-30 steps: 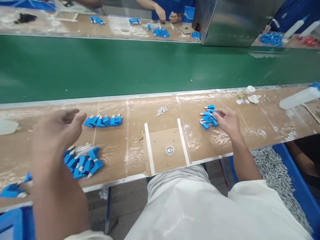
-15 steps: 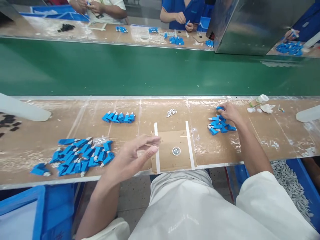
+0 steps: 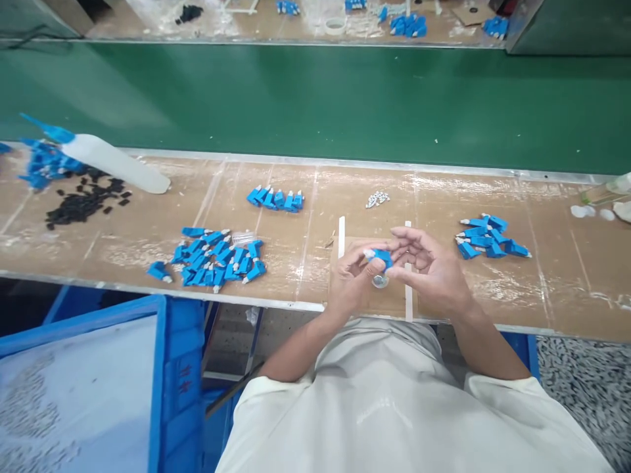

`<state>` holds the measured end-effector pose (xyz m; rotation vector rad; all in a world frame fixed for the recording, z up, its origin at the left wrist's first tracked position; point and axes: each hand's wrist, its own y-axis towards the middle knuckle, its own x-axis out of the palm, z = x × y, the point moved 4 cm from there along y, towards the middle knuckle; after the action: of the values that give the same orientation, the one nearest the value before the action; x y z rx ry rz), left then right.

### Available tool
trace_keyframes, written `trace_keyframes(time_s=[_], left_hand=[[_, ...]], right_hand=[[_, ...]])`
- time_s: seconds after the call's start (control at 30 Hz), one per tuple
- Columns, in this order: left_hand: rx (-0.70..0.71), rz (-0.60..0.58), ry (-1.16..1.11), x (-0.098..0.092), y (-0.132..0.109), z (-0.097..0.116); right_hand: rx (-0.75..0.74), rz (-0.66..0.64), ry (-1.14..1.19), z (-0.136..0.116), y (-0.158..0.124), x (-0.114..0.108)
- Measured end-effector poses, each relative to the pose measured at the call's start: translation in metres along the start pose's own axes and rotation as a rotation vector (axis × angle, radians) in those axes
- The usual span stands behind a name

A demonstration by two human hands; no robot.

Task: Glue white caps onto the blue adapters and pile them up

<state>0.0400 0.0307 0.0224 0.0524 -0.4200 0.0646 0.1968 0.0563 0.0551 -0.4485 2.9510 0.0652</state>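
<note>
My left hand (image 3: 351,281) pinches a small blue plastic part with a white tip (image 3: 381,257) between thumb and fingers. Close on its right is my right hand (image 3: 440,270), fingers curved and apart; whether a fingertip touches the part is hard to see. Just below the part, a small round clear dish (image 3: 379,282) sits on a cardboard pad (image 3: 382,303) flanked by white tape strips. To the right lies a pile of similar blue parts (image 3: 488,238). On the left are a larger pile (image 3: 217,257) and a short row (image 3: 276,198) of them.
Tiny white pieces (image 3: 377,199) lie behind the pad. At the left are a white squeeze bottle (image 3: 118,162) and black pieces (image 3: 83,202). A green strip (image 3: 315,105) runs beyond the bench. A blue crate (image 3: 182,368) stands below its front edge.
My right hand has come from the right-hand pile to the pad. A blue part is now in my left hand, which was empty. The view has shifted left and down.
</note>
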Motion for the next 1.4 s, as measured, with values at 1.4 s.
trace_keyframes(time_s=[1.4], left_hand=[[-0.49,0.085,-0.318,-0.041,-0.012,-0.044]], right_hand=[[0.358,0.056,0.275,0.067,0.004,-0.004]])
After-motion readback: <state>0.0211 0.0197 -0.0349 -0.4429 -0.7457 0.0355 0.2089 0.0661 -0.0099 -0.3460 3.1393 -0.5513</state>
